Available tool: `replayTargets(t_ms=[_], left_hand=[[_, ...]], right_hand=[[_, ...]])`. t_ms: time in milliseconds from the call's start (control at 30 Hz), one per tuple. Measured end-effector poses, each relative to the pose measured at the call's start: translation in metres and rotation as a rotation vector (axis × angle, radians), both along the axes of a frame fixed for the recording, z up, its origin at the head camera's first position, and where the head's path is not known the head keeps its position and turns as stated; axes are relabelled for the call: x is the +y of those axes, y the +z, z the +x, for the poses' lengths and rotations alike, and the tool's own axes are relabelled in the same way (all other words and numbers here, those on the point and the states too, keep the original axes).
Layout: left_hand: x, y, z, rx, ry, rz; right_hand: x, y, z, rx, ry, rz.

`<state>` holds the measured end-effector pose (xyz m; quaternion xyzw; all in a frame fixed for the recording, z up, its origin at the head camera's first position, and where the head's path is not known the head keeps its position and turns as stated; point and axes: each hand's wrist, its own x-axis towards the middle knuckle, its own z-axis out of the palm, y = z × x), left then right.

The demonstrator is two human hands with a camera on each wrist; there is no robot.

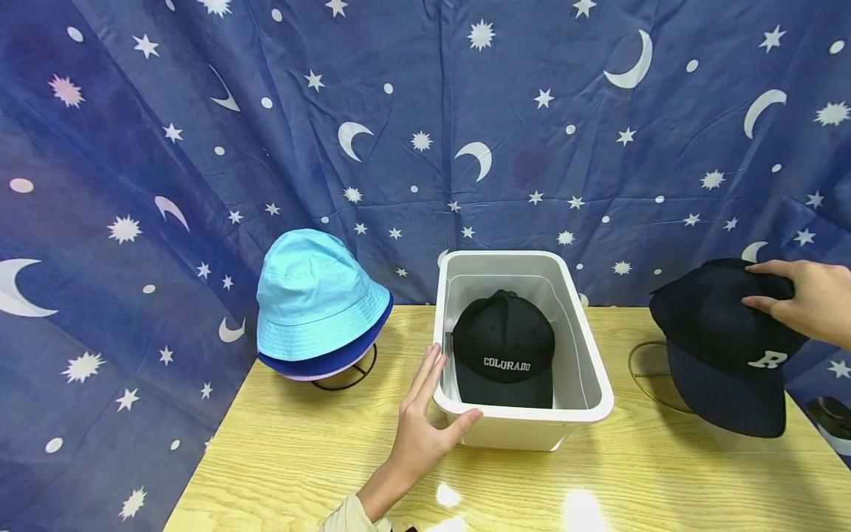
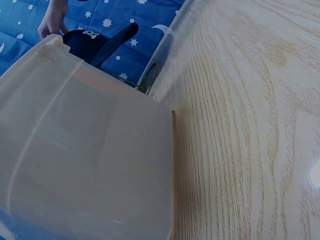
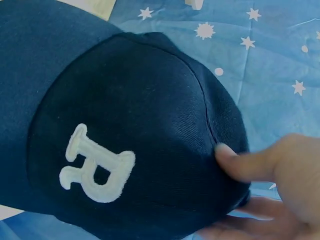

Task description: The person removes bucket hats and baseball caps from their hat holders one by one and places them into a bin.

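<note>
A white plastic bin [image 1: 505, 434] stands on the wooden table, and a black baseball cap [image 1: 503, 332] lettered COLORADO lies inside it, brim towards me. My left hand [image 1: 422, 432] is at the bin's front left corner, fingers straight along the left side and thumb at the front rim. At the right, my right hand [image 1: 807, 299] grips the crown of a dark baseball cap [image 1: 705, 318] with a white R. Thumb and fingers pinch its fabric in the right wrist view, where the cap [image 3: 140, 100] fills much of the picture. This cap's brim tilts downward.
At the left, a light blue bucket hat [image 1: 309, 295] sits over a darker blue hat [image 1: 362, 343] on a stand with a black wire base [image 1: 364, 374]. A wire ring base [image 1: 631, 362] shows beside the R cap. A star-patterned curtain [image 1: 412, 96] hangs behind the table.
</note>
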<state>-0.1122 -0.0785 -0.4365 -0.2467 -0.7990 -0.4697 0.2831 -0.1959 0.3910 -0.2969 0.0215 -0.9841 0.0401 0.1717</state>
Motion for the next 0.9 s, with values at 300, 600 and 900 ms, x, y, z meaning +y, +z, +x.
replayTargets(t_ms=[300,600,900], left_hand=[[0.001,0.001,0.0,0.003,-0.01,0.005],[0.002,0.001,-0.001,0.019,-0.012,0.004],[0.003,0.021,0.01,0.032,-0.027,0.019]], right_hand=[[0.001,0.003,-0.003,0.137,0.051,-0.155],[0.004,0.012,-0.003,0.204,0.15,-0.275],[0.009,0.014,0.0,0.223,0.192,-0.295]])
